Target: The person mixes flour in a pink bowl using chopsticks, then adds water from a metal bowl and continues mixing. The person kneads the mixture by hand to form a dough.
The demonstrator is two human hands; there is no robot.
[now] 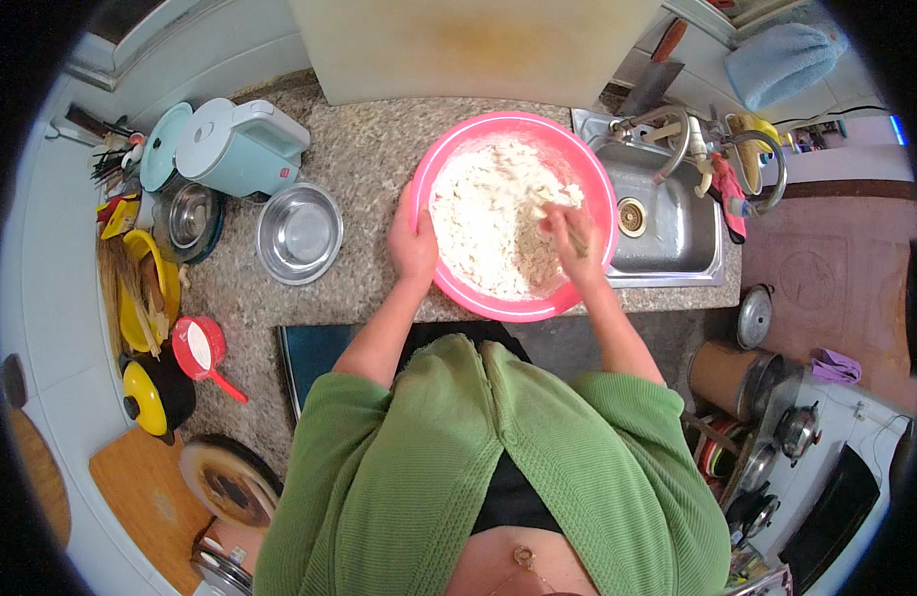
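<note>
A large pink plastic basin [518, 309] stands on the speckled countertop and holds a white, floury, clumpy mixture [488, 216]. My left hand [413, 242] grips the basin's left rim, thumb over the edge. Inside the right part of the basin, my right hand [577, 242] is closed around a thin light-coloured stick or handle [577, 243]; its lower end is not clear among the lumps. Part of the mixture looks blurred. An empty steel bowl [299, 233] sits to the left of the basin.
A steel sink [670, 216] with a curved faucet adjoins the basin on the right. On the left are a pale blue electric kettle [238, 145], a red scoop [199, 349] with white powder, a yellow basket [127, 320] and a black pot with a yellow lid [144, 398].
</note>
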